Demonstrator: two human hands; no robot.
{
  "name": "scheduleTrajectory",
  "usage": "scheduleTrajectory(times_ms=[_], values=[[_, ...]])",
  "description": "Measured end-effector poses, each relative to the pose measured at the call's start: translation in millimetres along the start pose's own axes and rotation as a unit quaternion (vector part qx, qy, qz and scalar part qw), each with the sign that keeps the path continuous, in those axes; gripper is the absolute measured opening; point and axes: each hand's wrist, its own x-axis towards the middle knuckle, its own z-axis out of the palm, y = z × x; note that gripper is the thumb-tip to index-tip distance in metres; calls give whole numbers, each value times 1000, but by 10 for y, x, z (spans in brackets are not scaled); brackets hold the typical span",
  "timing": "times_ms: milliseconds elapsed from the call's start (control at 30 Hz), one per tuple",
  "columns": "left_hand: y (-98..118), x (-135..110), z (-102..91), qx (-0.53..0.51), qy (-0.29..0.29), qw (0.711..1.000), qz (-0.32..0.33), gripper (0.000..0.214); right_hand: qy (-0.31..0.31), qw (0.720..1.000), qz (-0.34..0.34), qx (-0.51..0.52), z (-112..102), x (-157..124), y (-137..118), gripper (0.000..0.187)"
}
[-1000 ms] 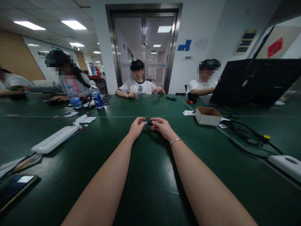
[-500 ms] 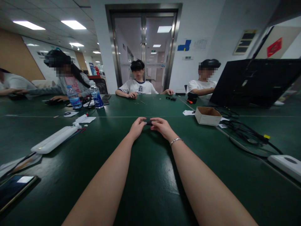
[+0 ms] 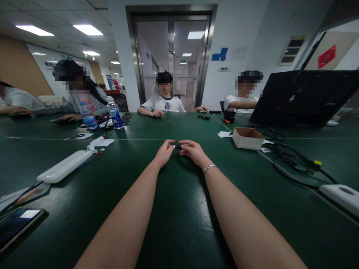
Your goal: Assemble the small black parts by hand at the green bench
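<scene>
A small black object with a shiny metallic left end (image 3: 177, 147) is between my two hands, just above or on the green table (image 3: 179, 209); its exact kind is too small to make out. My right hand (image 3: 193, 151) pinches the dark end between thumb and fingers. My left hand (image 3: 164, 152) has its thumb and fingertips closed at the metallic end. A silver bracelet (image 3: 209, 168) circles my right wrist. Part of the object is hidden by my fingers.
At right stand an open cardboard box (image 3: 247, 139), coiled black cables (image 3: 294, 158) and a monitor (image 3: 303, 97). On the left lie a white power strip (image 3: 66, 166) and a phone (image 3: 19, 226); two water bottles (image 3: 114, 114) stand beyond. Several people sit around the table.
My hands stay in nearly the same place. The metallic end of the small object now shows more brightly by my left fingertips.
</scene>
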Motion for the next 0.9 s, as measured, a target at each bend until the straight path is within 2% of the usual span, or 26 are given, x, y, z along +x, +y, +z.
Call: scheduleTrajectory(times_ms=[300, 433, 567, 700, 833, 900], values=[[5, -3, -11, -25, 4, 999, -24, 27, -10, 1000, 0, -5, -10, -2, 2, 16], [16, -4, -7, -7, 22, 1000, 2, 22, -5, 1000, 1, -3, -10, 5, 6, 18], [53, -10, 5, -29, 4, 999, -19, 23, -8, 1000, 0, -1, -10, 6, 8, 18], [63, -16, 6, 2, 18, 1000, 6, 24, -10, 1000, 1, 3, -8, -5, 1, 19], [29, -12, 1, -13, -6, 1000, -9, 24, -7, 1000, 5, 0, -4, -10, -8, 18], [24, -11, -1, -4, 0, 1000, -2, 24, -8, 1000, 6, 0, -1, -10, -9, 18]])
